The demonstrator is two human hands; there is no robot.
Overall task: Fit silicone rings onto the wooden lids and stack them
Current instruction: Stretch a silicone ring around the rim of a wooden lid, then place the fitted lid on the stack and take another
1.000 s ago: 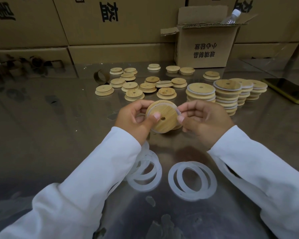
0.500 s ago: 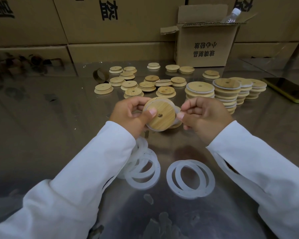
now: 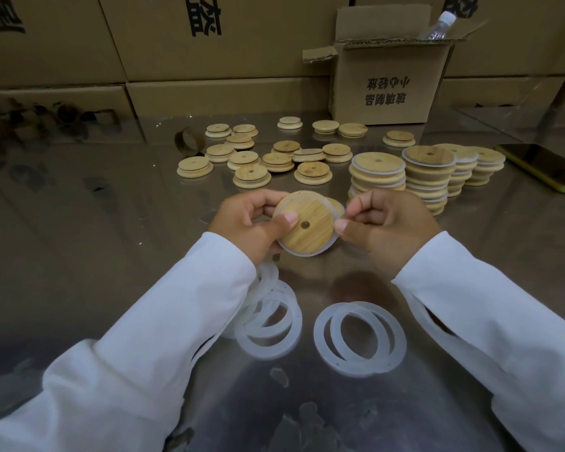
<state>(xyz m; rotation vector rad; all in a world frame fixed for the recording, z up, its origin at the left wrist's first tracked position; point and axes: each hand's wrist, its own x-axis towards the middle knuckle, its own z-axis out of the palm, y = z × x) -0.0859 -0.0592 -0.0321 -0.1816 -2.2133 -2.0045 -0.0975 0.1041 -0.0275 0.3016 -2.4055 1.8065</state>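
On the left, the steel tabletop [image 3: 79, 239] is shiny and reflects the brown cartons [image 3: 46, 37] that stand along its far edge. The left sleeve [image 3: 128, 353] lies across a heap of white rings [image 3: 269, 352] and covers a part of it.

The left hand [image 3: 248, 223] is above this heap, lifted over the tabletop. It holds the lid [image 3: 307, 228] at the left rim: the thumb presses on the wooden face near the small hole and the fingers are curled behind. The lid is tilted, with the face toward the camera, and it is between the two hands. A ring [image 3: 297, 253] shows around its lower edge and around its upper right edge. The right hand [image 3: 388, 226] touches the right rim of the lid; its thumb and curled fingers pinch the ring there.

Below the lid, near the person, a pair of rings [image 3: 361, 370] lies flat, one on the other.

Behind the hands, loose lids [image 3: 252, 176] lie scattered on the tabletop. To their right stand the stacks [image 3: 377, 177]; the nearest one is just behind the right hand. Farther back there is an open box [image 3: 388, 83] with a bottle [image 3: 437, 24] in it. At the far right a phone [image 3: 542, 166] lies flat.
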